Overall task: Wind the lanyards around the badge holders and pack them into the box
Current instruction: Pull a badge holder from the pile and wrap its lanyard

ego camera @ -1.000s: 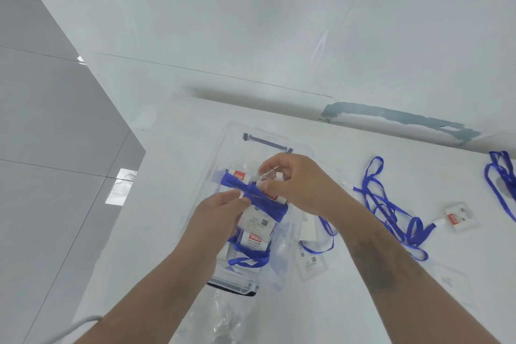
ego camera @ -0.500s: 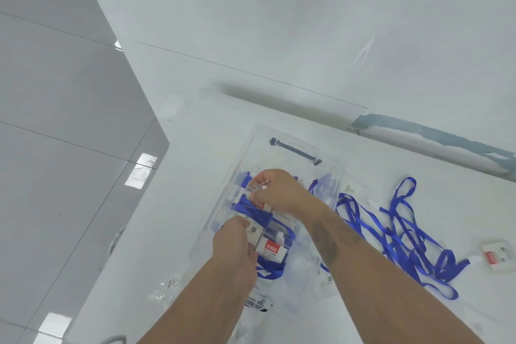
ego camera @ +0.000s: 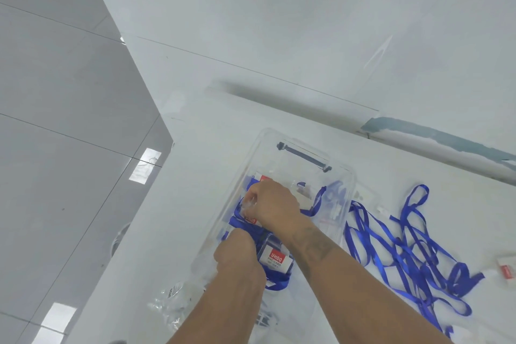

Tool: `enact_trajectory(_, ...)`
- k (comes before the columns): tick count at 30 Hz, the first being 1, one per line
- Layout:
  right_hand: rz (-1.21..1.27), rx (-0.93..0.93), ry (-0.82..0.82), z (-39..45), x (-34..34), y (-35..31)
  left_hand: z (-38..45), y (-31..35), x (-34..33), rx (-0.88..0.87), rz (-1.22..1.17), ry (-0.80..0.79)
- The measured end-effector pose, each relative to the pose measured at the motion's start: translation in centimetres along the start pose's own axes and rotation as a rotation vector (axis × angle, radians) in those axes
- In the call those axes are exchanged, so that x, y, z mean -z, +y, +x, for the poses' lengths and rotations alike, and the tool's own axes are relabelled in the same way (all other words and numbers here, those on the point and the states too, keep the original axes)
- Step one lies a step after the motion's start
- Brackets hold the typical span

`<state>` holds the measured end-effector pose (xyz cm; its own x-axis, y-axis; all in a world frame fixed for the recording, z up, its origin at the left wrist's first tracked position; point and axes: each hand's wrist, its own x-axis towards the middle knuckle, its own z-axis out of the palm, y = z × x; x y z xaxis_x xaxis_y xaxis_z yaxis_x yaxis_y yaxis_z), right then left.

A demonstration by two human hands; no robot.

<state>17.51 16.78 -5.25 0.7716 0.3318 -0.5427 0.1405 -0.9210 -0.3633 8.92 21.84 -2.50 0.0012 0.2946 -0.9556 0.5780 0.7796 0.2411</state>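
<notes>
A clear plastic box (ego camera: 343, 173) with a dark handle stands on the white table. Both hands reach down into it. My right hand (ego camera: 275, 204) grips the top of a badge holder wound with blue lanyard (ego camera: 250, 219). Below it, my left hand (ego camera: 236, 253) has its fingers curled on the lower end of the same bundle. A second wound badge holder (ego camera: 275, 258) with a red label lies in the box beside my left hand. Another red-labelled holder (ego camera: 264, 177) shows at the box's far end.
A tangle of loose blue lanyards (ego camera: 413, 257) lies on the table right of the box. One loose badge holder (ego camera: 506, 271) sits at the right edge. Crumpled clear plastic bags (ego camera: 174, 301) lie near the table's left edge, beyond which the grey floor drops away.
Both hands have lowered the wound badge holder from above the box down into it. The view has shifted left, so the box and lanyards appear further right.
</notes>
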Motion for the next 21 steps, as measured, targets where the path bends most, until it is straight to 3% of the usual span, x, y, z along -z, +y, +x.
enact_trajectory(11, 0.06, 0.06, 0.017, -1.2, 2.7, 0.9, -1.7, 0.5, 0.7, -0.074, 0.038, -0.147)
enact_trajectory(16, 0.234, 0.06, 0.222, -5.0, 6.8, 1.7, -5.8, 1.2, 1.3, -0.11, 0.089, -0.241)
enact_trajectory(21, 0.39, 0.049, 0.44, -10.9, 9.3, 3.9, -10.3, 1.6, 2.0, -0.289, 0.175, -0.396)
